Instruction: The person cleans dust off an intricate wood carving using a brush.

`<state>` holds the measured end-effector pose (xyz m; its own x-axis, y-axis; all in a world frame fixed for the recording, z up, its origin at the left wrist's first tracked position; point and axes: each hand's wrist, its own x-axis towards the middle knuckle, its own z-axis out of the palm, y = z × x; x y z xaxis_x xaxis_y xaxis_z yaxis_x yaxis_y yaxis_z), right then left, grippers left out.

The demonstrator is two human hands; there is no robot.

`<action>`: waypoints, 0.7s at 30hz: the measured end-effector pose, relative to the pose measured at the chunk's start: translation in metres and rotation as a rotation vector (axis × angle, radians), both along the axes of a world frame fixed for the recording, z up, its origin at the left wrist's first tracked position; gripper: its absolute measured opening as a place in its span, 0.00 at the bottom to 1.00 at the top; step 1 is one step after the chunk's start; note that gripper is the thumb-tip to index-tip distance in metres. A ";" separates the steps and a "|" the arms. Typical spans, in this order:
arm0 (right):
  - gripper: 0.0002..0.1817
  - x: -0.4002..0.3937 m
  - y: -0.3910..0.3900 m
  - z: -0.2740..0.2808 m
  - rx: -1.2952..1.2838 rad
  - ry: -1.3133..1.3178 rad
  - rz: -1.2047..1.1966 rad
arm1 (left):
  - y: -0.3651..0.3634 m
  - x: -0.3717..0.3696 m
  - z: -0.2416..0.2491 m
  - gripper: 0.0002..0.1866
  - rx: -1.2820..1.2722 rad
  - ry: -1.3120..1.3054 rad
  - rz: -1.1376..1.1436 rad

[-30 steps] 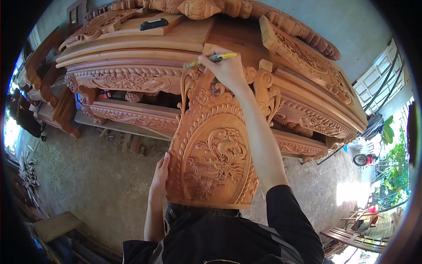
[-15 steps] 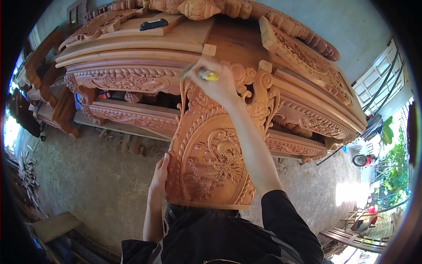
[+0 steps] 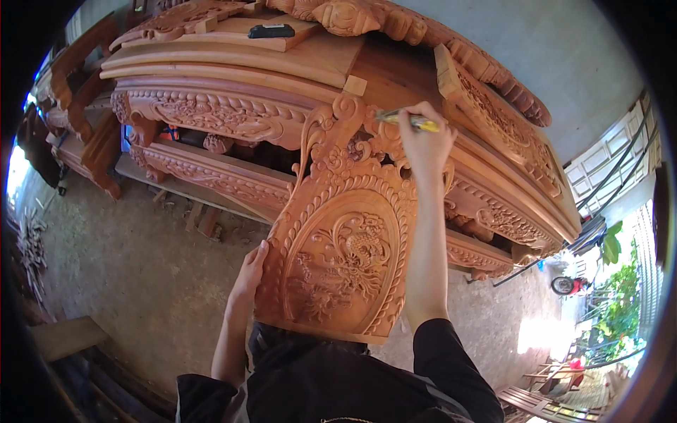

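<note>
The right grip (image 3: 427,141) was clenched around a slim brush (image 3: 426,125) with a yellow and dark handle, at one o'clock of the carved panel (image 3: 278,282). The brush's tip pointed toward nine o'clock, close to the scrollwork along the panel's top; whether it touched the wood could not be told. The left grip (image 3: 248,273) grasped the panel's edge at nine o'clock, some of its fingers out of sight.

The panel itself lay in the middle of the view, its bottom edge at six o'clock against the person's black shirt (image 3: 321,381) and its scrolled top toward twelve. An oval border framed a relief of coiling forms on its face, with leafy beading around it.

Beyond the panel, a long carved desk (image 3: 211,83) ran from ten o'clock round to three. A pale wooden block (image 3: 355,85) sat near its front edge at twelve, and a black object (image 3: 271,31) lay on a board (image 3: 300,39) at eleven. A carved slab (image 3: 486,92) slanted at one to two o'clock.

Farther out, a flat plank (image 3: 67,337) lay at eight over the concrete floor (image 3: 155,275), and a red motorbike (image 3: 568,285) stood near four.
</note>
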<state>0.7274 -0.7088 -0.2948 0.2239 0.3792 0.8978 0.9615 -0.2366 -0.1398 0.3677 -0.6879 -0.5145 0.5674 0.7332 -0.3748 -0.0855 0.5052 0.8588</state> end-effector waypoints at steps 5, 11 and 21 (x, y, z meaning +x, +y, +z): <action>0.05 0.029 -0.029 0.025 -0.280 0.814 0.460 | 0.002 -0.002 -0.004 0.26 -0.030 -0.035 -0.029; 0.07 0.043 -0.042 0.043 -0.456 0.913 0.515 | 0.002 -0.002 -0.009 0.27 0.026 0.001 -0.023; 0.05 0.020 -0.022 0.028 -0.331 0.731 0.506 | 0.002 -0.001 -0.017 0.28 0.036 -0.018 -0.026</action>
<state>0.7470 -0.7312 -0.2672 0.4275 0.7953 0.4298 0.6613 0.0491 -0.7486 0.3666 -0.6855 -0.5312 0.5933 0.7306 -0.3380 -0.0884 0.4764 0.8747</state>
